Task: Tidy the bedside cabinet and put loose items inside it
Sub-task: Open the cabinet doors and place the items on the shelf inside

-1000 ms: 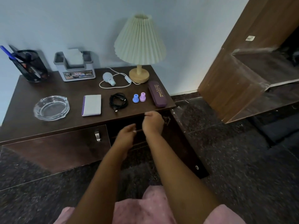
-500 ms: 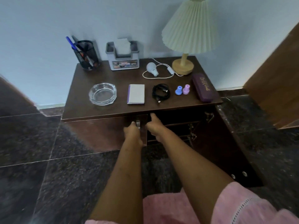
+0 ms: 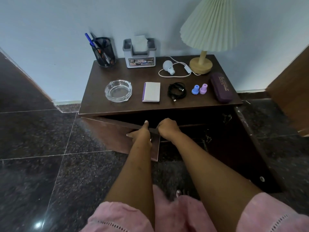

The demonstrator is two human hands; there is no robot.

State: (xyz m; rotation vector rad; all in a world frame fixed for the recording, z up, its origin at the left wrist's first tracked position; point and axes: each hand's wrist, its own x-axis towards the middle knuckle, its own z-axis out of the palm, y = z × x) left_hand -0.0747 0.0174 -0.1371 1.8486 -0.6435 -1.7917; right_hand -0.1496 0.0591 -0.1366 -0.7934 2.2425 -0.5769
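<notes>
The dark wooden bedside cabinet (image 3: 103,107) stands against the wall. Its left door (image 3: 113,136) is swung partly out and its right door (image 3: 247,148) hangs wide open. My left hand (image 3: 142,133) grips the left door near its free edge, thumb on the top rim. My right hand (image 3: 168,129) is curled on that door's free corner. On top lie a glass ashtray (image 3: 118,90), a white notebook (image 3: 151,92), a coiled black cable (image 3: 177,91), a blue stopper (image 3: 195,89), a purple stopper (image 3: 203,88), a purple glasses case (image 3: 221,87) and a light bulb (image 3: 168,66).
A pleated lamp (image 3: 201,64), a grey tissue box (image 3: 139,55) and a mesh pen holder (image 3: 103,51) line the back of the top. The cabinet's inside is dark. Wooden furniture (image 3: 289,97) stands at the right on a dark tiled floor.
The left door has swung outward from nearly closed, with both hands on it. My view has shifted so the cabinet sits more central.
</notes>
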